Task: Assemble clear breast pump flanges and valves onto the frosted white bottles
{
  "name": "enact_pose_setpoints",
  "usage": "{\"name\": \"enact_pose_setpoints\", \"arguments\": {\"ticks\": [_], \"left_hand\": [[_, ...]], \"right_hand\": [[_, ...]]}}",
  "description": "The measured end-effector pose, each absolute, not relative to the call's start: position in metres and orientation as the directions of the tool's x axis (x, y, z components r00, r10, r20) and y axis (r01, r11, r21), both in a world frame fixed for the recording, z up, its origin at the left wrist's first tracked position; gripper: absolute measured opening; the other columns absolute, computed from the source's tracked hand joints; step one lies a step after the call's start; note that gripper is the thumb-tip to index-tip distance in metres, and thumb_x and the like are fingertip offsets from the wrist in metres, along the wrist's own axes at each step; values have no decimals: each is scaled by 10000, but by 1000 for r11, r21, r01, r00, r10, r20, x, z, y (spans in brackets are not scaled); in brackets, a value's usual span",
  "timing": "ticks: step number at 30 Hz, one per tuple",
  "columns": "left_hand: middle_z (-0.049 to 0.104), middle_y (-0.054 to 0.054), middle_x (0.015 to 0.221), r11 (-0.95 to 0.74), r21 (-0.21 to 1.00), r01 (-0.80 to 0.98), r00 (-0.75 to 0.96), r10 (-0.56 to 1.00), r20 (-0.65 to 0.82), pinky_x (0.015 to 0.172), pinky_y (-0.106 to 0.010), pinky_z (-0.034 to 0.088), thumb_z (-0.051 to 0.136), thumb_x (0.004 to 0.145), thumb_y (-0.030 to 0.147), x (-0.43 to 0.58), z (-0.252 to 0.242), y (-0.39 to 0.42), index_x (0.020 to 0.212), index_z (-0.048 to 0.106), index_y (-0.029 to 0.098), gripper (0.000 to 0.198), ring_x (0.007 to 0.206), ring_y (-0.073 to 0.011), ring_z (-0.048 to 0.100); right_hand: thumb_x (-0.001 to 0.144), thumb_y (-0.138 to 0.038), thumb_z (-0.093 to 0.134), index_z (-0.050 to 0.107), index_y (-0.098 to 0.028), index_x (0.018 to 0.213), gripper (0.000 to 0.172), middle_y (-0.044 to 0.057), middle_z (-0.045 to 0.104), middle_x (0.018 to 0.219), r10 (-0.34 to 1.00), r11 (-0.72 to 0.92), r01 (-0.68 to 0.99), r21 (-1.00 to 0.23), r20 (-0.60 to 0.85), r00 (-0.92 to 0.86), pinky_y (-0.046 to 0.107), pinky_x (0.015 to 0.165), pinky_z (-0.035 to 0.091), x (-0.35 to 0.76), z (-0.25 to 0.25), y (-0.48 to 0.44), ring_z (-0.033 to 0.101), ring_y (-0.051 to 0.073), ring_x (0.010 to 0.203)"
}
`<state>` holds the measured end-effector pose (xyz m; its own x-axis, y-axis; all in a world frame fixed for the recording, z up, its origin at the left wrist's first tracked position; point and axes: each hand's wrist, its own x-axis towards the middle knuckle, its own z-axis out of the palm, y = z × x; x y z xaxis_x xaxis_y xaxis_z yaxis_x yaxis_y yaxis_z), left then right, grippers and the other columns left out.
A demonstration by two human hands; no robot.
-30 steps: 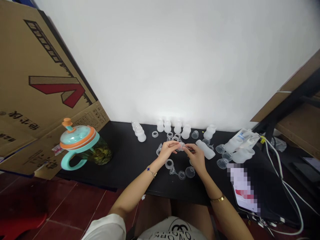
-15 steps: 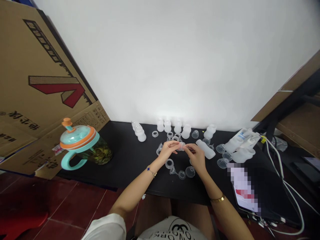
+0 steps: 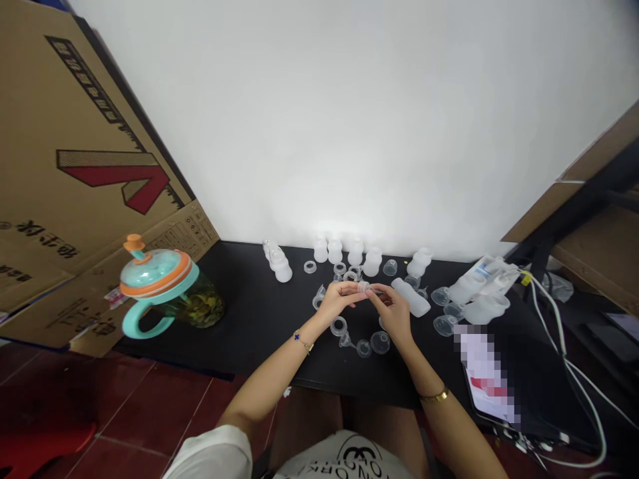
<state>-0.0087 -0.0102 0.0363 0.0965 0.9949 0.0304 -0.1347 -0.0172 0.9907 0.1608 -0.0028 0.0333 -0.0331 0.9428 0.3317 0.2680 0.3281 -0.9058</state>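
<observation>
Left hand (image 3: 338,301) pinching small clear plastic part (image 3: 363,287), right hand (image 3: 394,314) pinching it too; carton (image 3: 74,146) print illegible.

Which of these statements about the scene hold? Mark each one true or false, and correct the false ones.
1. The left hand and right hand meet at a small translucent plastic part. True.
2. A frosted white plastic bottle lies on its side beyond the right hand. True.
3. The jug with a teal handle and orange-rimmed lid stands on the red tiled floor. False: it stands on the black table.
4. A gold bangle circles the left wrist. False: it is on the right wrist; the left wears a thin bracelet with a blue cross.
</observation>
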Motion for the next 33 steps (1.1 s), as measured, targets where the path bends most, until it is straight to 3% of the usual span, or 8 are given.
{"name": "enact_pose_setpoints", "arguments": {"ticks": [8,11,16,33], "left_hand": [[765,-97,865,19,979,-205,55,998,-8,566,-215,498,815,702,436,-10,36,-9,950,782,143,385,774,-192,688],[743,-82,820,40,964,-263,40,999,-31,552,-199,486,822,693,434,-10,36,-8,928,779,137,382,716,-156,653],[716,-73,784,49,959,-281,50,998,-36,550,-200,480,824,685,440,-11,36,-7,907,776,132,383,697,-144,626],[746,-73,863,65,967,-246,121,992,-36,582,-196,495,803,727,390,-10,37,-10,947,768,143,333,782,-172,656]], "right_hand": [[770,-602,711,720,-186,1072,515,72,707,884,958,286,203,-937,281,-51,284,499,475,159,34,-3,590,169,602],[793,-574,707,718,-203,1081,470,70,701,900,953,302,203,-931,287,-98,274,503,473,158,35,-4,599,174,643],[814,-567,690,730,-224,1000,393,92,693,1054,935,353,240,-904,337,-109,283,520,479,159,36,-6,617,184,698],[849,-494,679,724,-215,861,283,62,720,885,923,384,251,-888,373,-93,306,609,482,161,34,-6,651,208,740]]}}
